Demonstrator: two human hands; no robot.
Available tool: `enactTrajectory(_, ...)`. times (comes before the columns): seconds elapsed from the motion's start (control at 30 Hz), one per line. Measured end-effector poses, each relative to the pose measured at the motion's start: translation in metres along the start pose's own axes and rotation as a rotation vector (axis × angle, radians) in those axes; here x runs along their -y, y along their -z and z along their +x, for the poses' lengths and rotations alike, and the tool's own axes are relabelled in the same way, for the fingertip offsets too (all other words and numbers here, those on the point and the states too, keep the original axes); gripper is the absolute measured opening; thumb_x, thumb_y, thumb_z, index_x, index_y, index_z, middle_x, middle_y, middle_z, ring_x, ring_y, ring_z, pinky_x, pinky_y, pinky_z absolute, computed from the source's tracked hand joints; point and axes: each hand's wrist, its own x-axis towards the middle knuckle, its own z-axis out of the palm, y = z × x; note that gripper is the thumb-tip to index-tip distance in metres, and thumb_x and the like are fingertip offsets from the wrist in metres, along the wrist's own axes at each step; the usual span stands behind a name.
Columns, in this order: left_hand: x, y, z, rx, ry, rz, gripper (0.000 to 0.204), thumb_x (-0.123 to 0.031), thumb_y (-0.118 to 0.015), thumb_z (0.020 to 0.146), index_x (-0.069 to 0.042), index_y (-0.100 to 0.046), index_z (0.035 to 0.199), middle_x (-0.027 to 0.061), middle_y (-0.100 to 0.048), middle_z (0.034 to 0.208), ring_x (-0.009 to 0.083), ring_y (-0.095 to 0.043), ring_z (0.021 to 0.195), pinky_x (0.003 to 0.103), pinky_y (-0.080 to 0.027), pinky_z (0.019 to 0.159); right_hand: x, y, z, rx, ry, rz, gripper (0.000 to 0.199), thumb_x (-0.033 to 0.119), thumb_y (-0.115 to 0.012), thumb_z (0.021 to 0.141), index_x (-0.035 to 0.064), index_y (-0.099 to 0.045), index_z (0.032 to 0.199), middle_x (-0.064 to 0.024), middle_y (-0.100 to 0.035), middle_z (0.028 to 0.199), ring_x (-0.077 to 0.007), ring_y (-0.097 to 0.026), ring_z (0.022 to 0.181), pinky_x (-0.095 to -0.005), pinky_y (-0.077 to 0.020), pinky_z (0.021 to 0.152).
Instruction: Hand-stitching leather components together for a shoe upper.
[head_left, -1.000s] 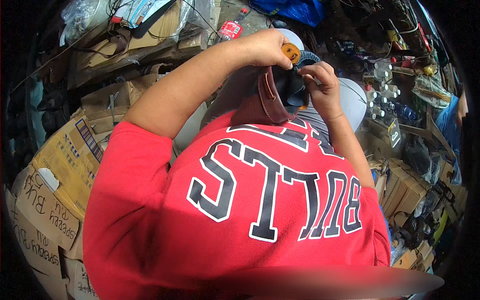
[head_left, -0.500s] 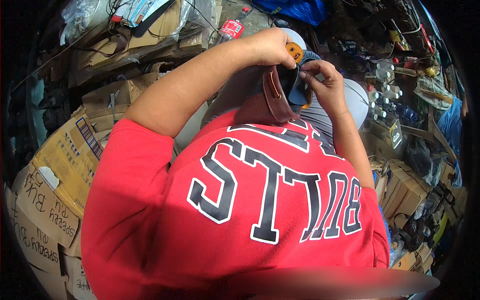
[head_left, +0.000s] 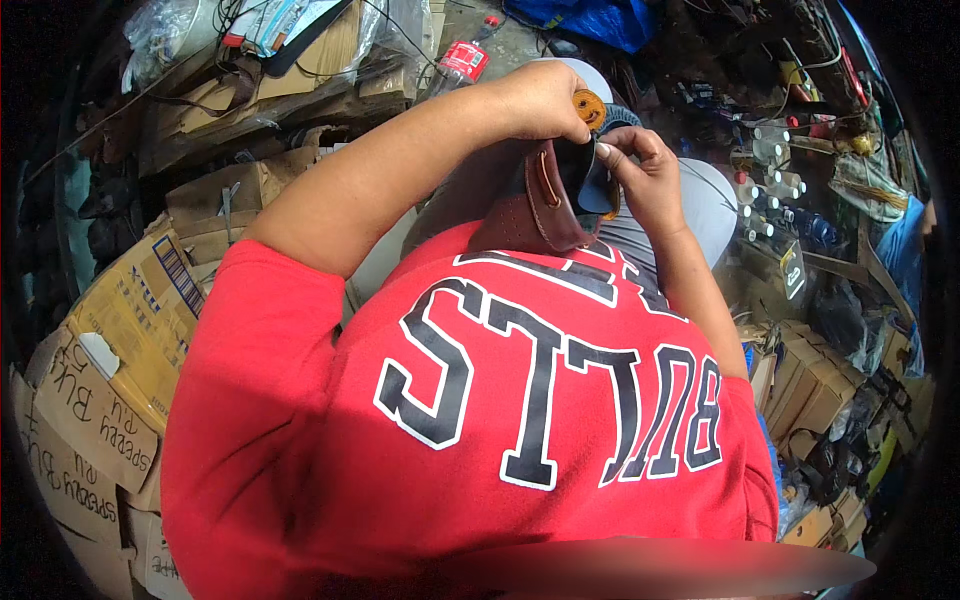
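Observation:
On my lap, a brown leather shoe upper is tilted, with a tan lace along its side and a row of small holes. Its dark lining and a bluish inner piece show in the opening. My left hand is closed on the far edge, beside an orange-tan leather tab with two holes. A blue denim-like strip lies just right of that tab. My right hand pinches at the opening's edge, thumb and forefinger together; anything small between them is too hidden to make out.
Flattened cardboard boxes crowd the left side. A bottle with a red label stands beyond my left forearm. Several small white-capped bottles and stacked cardboard are at the right. Blue plastic sheeting lies at the far side.
My right hand's fingers have shifted slightly down and left at the opening's edge. My left hand has dropped a little with its grip kept.

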Motion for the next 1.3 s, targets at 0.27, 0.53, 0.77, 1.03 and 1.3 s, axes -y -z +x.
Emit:
enactTrajectory(0.27, 0.002, 0.002, -0.002, 0.019, -0.024, 0.028, 0.042, -0.019, -0.076, 0.065, 0.003, -0.066, 0.1, 0.0127, -0.068, 0.084, 0.0159, -0.063, 0.075, 0.029, -0.05, 0.072, 0.021, 0.002, 0.002, -0.066, 0.329, -0.215, 0.015, 0.005, -0.071, 0.072, 0.0118, -0.068, 0.085, -0.004, -0.059, 0.073, -0.0211, -0.055, 0.07, -0.0316, -0.0413, 0.074)
enactTrajectory(0.53, 0.008, 0.005, -0.008, 0.106, -0.002, -0.232, 0.034, -0.014, -0.075, 0.07, 0.004, -0.065, 0.097, 0.0082, -0.068, 0.082, 0.0114, -0.06, 0.078, 0.027, -0.048, 0.072, 0.006, 0.004, 0.001, -0.027, 0.307, -0.15, 0.02, -0.005, -0.064, 0.069, 0.0104, -0.065, 0.083, -0.0051, -0.06, 0.078, -0.0247, -0.057, 0.077, -0.0334, -0.0439, 0.073)
enactTrajectory(0.77, -0.038, 0.009, -0.062, -0.398, -0.328, 0.117, 0.025, -0.012, -0.067, 0.072, -0.005, -0.065, 0.096, 0.0108, -0.055, 0.105, 0.0234, -0.059, 0.093, 0.034, -0.046, 0.081, 0.002, 0.003, 0.005, -0.013, 0.295, -0.143, 0.017, -0.003, -0.064, 0.07, 0.0095, -0.064, 0.081, -0.0056, -0.061, 0.078, -0.0252, -0.057, 0.078, -0.0335, -0.0444, 0.073)
enactTrajectory(1.03, -0.042, -0.003, -0.075, -0.131, -0.113, 0.481, 0.041, -0.024, -0.053, 0.075, -0.012, -0.066, 0.112, 0.0184, -0.041, 0.132, 0.0327, -0.044, 0.12, 0.05, -0.033, 0.099, 0.017, -0.002, 0.0, -0.107, 0.112, -0.075, 0.012, 0.007, -0.071, 0.072, 0.0096, -0.064, 0.083, -0.005, -0.064, 0.076, -0.0232, -0.059, 0.073, -0.0327, -0.0435, 0.073)
enactTrajectory(1.3, -0.034, -0.01, -0.075, -0.258, -0.219, 0.237, 0.035, -0.019, -0.052, 0.077, -0.004, -0.068, 0.105, 0.0228, -0.05, 0.124, 0.0379, -0.057, 0.103, 0.044, -0.043, 0.093, 0.016, 0.01, 0.002, 0.035, 0.184, -0.337, 0.015, 0.018, -0.073, 0.074, 0.0071, -0.068, 0.083, -0.0071, -0.066, 0.077, -0.0211, -0.062, 0.074, -0.0302, -0.0454, 0.067)
